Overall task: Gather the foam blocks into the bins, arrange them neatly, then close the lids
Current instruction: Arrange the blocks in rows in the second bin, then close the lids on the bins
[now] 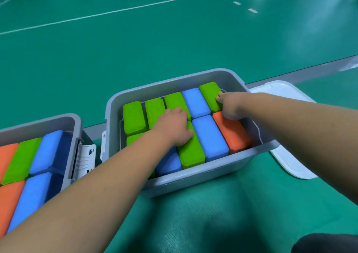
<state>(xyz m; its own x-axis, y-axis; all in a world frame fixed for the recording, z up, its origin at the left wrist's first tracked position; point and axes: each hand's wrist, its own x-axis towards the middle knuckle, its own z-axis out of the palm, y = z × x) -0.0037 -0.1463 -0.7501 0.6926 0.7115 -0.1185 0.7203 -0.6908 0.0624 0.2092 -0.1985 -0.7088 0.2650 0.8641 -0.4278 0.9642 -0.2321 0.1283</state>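
Hands pressing foam blocks in grey bin [193, 177], left hand [174, 126] flat on green block [190, 150], right hand [230, 105] fingers curled against far green block [210, 93], white lid [286, 161] beside, no writing legible.

Green, blue, orange blocks [196, 101]; grey bin [193, 177]

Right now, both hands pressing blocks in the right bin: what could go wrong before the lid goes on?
1. The near green block under the left hand sits higher than the blue block beside it; the lid may not seat.
2. The right hand pushes the far green block by its edge; it may tilt.
3. The white lid lies partly under the bin; pulling it could shift the bin.
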